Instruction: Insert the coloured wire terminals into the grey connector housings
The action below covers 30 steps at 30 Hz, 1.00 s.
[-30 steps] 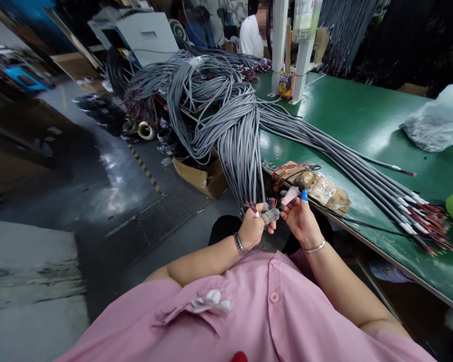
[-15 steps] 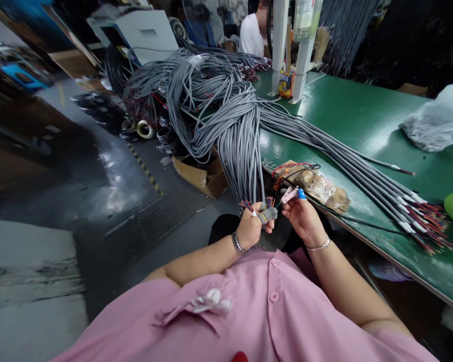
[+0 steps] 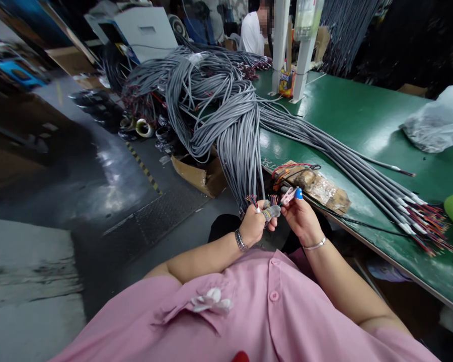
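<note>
My left hand (image 3: 252, 226) is closed round the end of a grey cable, whose fanned coloured wires (image 3: 273, 199) stick up past a grey finger cover (image 3: 271, 213). Another tuft of coloured wires (image 3: 252, 200) rises beside that fist. Close on its right, my right hand (image 3: 304, 221) pinches a small pink clip-like tool (image 3: 287, 196); a blue cover (image 3: 298, 193) wraps the thumb. The tool's tip is near the wires, but whether it touches them I cannot tell. Behind my hands hangs a thick bundle of grey cables (image 3: 241, 146) over the table's edge.
On the green table (image 3: 343, 100) lie cables with stripped ends (image 3: 419, 216), a taped cardboard piece (image 3: 320, 188) with leads, and a plastic bag (image 3: 438, 120). A cardboard box (image 3: 196, 173) stands on the floor. A person in white (image 3: 252, 32) is beyond the table.
My left hand has shifted slightly right, and my right hand slightly left with the pink tool, so the two are closer. The wires in my left hand have moved with it.
</note>
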Tool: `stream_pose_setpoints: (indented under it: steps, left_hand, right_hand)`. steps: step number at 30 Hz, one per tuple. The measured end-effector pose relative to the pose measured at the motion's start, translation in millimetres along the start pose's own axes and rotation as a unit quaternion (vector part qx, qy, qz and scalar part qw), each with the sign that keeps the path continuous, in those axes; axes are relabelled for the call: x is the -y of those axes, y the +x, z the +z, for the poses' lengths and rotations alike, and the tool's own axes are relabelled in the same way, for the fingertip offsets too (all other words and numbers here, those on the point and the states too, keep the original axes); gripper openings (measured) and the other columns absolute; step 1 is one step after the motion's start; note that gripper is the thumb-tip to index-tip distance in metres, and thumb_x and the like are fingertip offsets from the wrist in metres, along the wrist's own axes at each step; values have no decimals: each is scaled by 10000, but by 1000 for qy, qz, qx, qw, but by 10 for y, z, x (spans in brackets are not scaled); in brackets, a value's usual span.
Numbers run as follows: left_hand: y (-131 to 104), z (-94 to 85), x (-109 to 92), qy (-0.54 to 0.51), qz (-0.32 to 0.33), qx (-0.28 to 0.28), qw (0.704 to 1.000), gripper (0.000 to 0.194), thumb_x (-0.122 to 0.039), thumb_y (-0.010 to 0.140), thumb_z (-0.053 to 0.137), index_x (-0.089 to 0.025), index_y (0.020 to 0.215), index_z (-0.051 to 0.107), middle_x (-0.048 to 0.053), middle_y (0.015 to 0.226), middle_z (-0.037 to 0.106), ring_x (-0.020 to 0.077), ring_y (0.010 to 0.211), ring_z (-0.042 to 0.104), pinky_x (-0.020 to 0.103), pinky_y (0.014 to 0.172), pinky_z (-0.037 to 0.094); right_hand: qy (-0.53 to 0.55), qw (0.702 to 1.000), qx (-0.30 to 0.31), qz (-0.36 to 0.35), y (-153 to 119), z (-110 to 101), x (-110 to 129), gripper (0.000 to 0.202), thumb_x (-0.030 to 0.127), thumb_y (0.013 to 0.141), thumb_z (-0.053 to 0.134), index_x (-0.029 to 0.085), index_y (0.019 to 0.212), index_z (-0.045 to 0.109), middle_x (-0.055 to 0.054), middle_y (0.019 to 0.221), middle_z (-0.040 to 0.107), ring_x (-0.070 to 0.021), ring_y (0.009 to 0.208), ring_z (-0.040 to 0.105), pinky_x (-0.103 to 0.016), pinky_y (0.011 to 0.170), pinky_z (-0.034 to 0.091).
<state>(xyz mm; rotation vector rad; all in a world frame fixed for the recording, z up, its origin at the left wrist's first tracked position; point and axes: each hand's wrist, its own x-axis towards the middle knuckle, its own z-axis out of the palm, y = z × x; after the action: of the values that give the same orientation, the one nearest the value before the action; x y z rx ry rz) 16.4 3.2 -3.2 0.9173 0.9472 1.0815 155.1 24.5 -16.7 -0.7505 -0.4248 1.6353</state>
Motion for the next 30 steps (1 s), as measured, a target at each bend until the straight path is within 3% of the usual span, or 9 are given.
stream_pose_setpoints:
  steps: [8,15,19,25,30]
  left_hand:
    - [-49,-82,47,22,20,2,1000,351,-454,754,705,-143,676,564,-10,492,580,88,367,486,199,354,363]
    - [-61,-231,7,16,12,97,995,411,-525,779,661,-114,777,638,47,633,653,124,525,606,238,513,490]
    - [-56,-252,-53,-21,18,78,997,481,-598,754,640,-120,813,645,59,692,672,143,574,637,258,552,519]
    - [-112,-265,-153,14,17,32,999,377,-509,777,651,-133,766,618,19,615,644,60,377,483,187,363,310]
    - [-193,-289,-180,125,32,39,991,325,-454,795,646,-133,754,620,11,589,625,41,351,403,195,366,249]
  right_hand:
    - [-3,999,9,44,-24,-127,-30,442,662,754,629,224,814,653,0,803,691,-110,624,592,-234,576,506]
    - [-19,999,0,37,-107,-303,-27,354,561,723,725,223,768,629,-5,827,702,-111,647,610,-231,577,521]
    - [-38,999,-1,33,-193,-349,-11,345,566,748,700,228,789,646,-3,820,696,-109,650,607,-233,586,526]
    - [-86,996,2,29,-285,-347,-4,278,487,780,698,221,861,681,3,808,659,-89,634,560,-213,578,498]
    - [-177,984,23,-19,-440,-246,-72,197,389,809,680,231,923,709,6,789,631,-92,594,501,-231,567,458]
